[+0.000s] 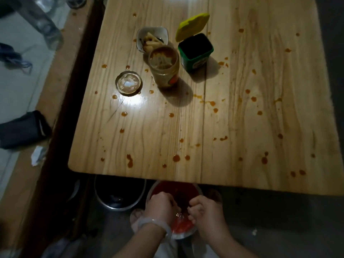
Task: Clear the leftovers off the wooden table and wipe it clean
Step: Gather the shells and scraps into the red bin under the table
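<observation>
Two fists (163,203) (202,207) over red bowl (193,190)

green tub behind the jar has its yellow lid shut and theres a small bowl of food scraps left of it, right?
Not quite. In the head view the green tub has its yellow lid flipped open, not shut. The rest holds: it stands behind the jar, with the small bowl of food scraps to its left.

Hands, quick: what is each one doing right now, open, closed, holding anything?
Left hand: closed, fingers pinching the clear plastic over the red bowl.
Right hand: closed, pinching the same plastic.
</observation>
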`<state>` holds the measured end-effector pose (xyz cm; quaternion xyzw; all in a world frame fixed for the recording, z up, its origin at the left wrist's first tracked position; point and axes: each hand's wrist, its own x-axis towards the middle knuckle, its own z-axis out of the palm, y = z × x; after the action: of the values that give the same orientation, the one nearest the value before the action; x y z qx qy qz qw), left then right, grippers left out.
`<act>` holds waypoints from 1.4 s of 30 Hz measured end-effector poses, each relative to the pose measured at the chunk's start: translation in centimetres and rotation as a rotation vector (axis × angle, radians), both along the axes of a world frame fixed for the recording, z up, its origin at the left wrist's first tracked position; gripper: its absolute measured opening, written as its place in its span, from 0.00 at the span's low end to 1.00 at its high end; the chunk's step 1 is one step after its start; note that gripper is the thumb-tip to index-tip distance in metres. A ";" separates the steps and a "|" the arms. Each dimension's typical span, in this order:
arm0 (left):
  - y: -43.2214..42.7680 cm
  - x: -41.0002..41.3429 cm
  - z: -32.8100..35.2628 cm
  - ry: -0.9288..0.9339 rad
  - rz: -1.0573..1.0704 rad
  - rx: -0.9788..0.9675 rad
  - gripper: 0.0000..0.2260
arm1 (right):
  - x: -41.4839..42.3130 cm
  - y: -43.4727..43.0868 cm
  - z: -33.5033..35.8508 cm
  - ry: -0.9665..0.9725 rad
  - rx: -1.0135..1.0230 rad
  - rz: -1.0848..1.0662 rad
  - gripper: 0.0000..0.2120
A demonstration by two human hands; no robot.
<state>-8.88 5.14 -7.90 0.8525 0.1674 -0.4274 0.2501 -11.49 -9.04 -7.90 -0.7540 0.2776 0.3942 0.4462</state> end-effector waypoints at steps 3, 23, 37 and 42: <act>0.2 -1.5 -0.8 0.019 0.012 0.045 0.04 | -2.1 0.5 -2.9 0.033 -0.022 -0.091 0.09; 0.8 -0.3 1.6 -0.216 0.002 -0.027 0.11 | 0.6 1.9 1.0 -0.073 -0.035 0.076 0.08; 4.7 11.5 4.0 -0.623 0.167 0.012 0.13 | 11.9 3.8 4.8 -0.484 -0.023 -0.074 0.12; 6.7 15.5 3.7 -0.634 0.203 0.112 0.19 | 16.3 4.1 4.3 -0.602 -0.020 -0.115 0.17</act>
<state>6.58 11.80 -4.23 0.9344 0.1884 -0.1043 0.2839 4.83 -4.89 -3.55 -0.8243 0.1790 0.1245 0.5224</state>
